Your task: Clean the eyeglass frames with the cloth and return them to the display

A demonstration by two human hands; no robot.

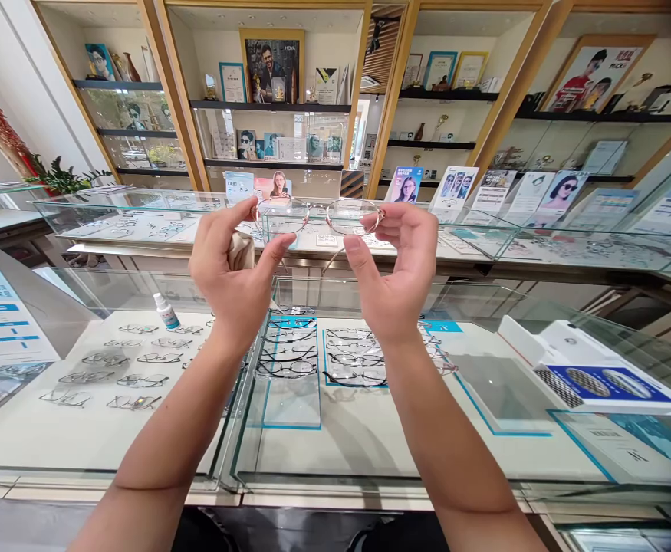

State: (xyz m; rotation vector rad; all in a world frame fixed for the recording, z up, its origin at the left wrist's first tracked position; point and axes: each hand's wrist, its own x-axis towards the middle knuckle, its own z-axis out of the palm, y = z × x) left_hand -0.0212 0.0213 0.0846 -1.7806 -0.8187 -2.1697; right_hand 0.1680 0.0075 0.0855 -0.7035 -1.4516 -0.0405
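A pair of thin-rimmed round eyeglasses (345, 218) is held up in front of me, above the glass counter. My left hand (232, 268) grips the left side of the frame near its hinge, with a crumpled beige cloth (241, 251) tucked in the curled fingers. On the other side, my right hand (398, 268) pinches the rim between thumb and fingers. Both temples extend back below the lenses, partly visible. Through the clear lenses the display behind shows.
Below my hands stands a glass display case (335, 460) with rows of eyeglasses (286, 353). A small white spray bottle (166, 311) stands at left. Brochure stands (404, 184) line the far counter. A white box with a blue panel (605, 379) sits at right.
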